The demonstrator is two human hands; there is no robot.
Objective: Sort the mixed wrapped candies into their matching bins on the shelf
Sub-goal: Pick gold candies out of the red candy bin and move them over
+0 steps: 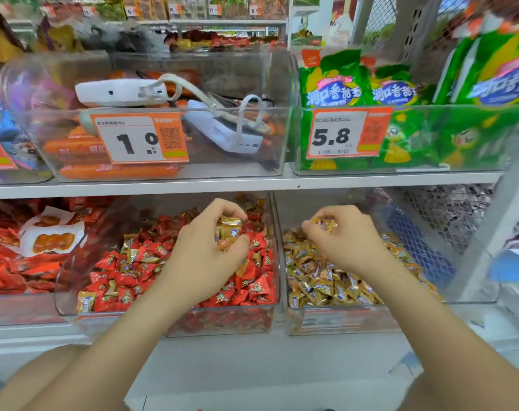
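Note:
A clear bin (pixel 169 317) on the lower shelf holds mostly red wrapped candies (pixel 252 287) with several gold wrapped candies (pixel 134 253) mixed in. To its right a second clear bin (pixel 326 321) holds a pile of gold candies (pixel 326 280). My left hand (pixel 205 256) hovers over the red bin and grips a bunch of gold candies (pixel 230 229) in curled fingers. Above the gold bin, my right hand (pixel 344 241) pinches a few gold candies (pixel 326 223) at its fingertips.
Left of the red bin lie red snack packets (pixel 18 262) and a white-edged packet (pixel 52 235). The upper shelf carries a clear bin (pixel 169 173) with orange sausages, white power banks and a price tag, and a bin of green corn-sausage packs (pixel 400 143). A wire mesh panel (pixel 439 221) closes the right side.

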